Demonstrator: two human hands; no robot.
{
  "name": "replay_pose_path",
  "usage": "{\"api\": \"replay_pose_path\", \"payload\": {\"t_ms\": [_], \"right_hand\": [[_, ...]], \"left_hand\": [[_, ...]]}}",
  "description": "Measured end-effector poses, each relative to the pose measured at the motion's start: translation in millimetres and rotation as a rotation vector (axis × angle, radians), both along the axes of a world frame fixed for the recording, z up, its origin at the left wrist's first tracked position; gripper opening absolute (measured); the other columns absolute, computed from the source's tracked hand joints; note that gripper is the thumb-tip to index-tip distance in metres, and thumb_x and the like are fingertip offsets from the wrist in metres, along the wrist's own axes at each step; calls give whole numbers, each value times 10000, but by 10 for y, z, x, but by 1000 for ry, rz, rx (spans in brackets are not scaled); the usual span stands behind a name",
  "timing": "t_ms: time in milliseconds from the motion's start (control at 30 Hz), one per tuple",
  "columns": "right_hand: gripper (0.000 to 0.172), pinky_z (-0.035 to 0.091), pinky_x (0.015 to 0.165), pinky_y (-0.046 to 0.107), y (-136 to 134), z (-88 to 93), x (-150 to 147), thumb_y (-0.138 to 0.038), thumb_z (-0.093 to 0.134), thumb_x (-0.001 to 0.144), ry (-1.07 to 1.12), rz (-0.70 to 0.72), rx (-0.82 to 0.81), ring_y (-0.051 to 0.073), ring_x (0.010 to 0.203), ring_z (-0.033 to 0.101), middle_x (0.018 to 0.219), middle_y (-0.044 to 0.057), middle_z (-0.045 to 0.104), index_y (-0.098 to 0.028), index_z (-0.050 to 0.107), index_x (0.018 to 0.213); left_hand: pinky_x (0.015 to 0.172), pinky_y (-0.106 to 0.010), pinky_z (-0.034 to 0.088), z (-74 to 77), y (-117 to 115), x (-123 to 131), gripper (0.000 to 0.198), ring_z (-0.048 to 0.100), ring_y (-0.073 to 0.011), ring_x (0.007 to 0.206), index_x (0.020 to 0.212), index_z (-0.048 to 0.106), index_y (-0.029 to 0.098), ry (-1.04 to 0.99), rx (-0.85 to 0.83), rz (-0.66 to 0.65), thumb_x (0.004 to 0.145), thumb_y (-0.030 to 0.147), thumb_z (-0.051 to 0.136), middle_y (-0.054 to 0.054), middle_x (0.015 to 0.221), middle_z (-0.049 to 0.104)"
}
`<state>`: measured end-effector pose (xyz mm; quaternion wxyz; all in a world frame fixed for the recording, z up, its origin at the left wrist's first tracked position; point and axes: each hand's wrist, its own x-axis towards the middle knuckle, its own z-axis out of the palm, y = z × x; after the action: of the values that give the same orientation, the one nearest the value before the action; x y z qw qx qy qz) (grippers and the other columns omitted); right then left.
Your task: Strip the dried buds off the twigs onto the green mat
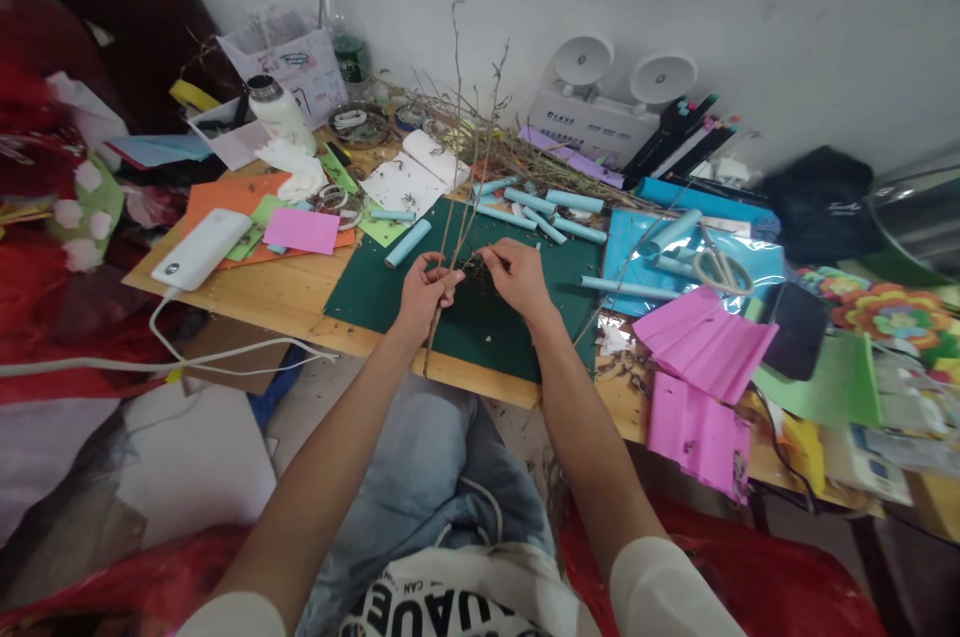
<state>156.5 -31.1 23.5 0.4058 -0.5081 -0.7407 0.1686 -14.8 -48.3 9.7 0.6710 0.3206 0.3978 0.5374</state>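
Thin dry twigs [466, 179] stand nearly upright over the dark green mat [517, 342], their lower ends gripped between the fingers of my left hand [430, 292]. Close by on the right, my right hand [516, 275] is closed in a pinch beside the twigs. Its fingertips are at a small side sprig, too fine to make out clearly. Dark crumbs of dry plant matter lie on the mat under the hands. Several light blue paper tubes [574, 201] lie just beyond the hands, and one more tube [409, 243] rests left of the twigs.
A pile of branches [517, 152] lies along the wall. On the right are scissors [721, 262], pink folded paper [705, 342] and a black phone [795, 329]. Leftward sit a white power bank [201, 249] with a cable, a pink note [301, 230] and a white bottle [281, 112].
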Motion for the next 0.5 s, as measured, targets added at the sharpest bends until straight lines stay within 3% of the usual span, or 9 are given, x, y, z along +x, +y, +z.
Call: {"api": "replay_pose_path", "payload": {"t_ms": [100, 200, 500], "right_hand": [[206, 457, 651, 282, -35, 60, -38, -349, 589, 893, 148, 98, -58, 157, 735, 594, 827, 51, 666, -192, 721, 908], [151, 459, 647, 286, -43, 64, -61, -309, 614, 864, 190, 137, -83, 157, 727, 590, 826, 47, 667, -197, 716, 865], [132, 433, 680, 290, -60, -17, -142, -210, 520, 867, -39, 36, 10, 164, 718, 545, 800, 54, 605, -187, 646, 835]], "left_hand": [[369, -130, 238, 2, 3, -2, 552, 403, -15, 403, 929, 439, 218, 8, -15, -3, 566, 221, 854, 119, 579, 508], [371, -131, 239, 1, 0, -3, 547, 402, -15, 403, 925, 437, 218, 7, -8, -7, 571, 226, 854, 118, 580, 509], [373, -131, 228, 27, 5, 12, 566, 410, -20, 399, 925, 415, 227, 44, -3, -16, 576, 245, 861, 127, 549, 492]]}}
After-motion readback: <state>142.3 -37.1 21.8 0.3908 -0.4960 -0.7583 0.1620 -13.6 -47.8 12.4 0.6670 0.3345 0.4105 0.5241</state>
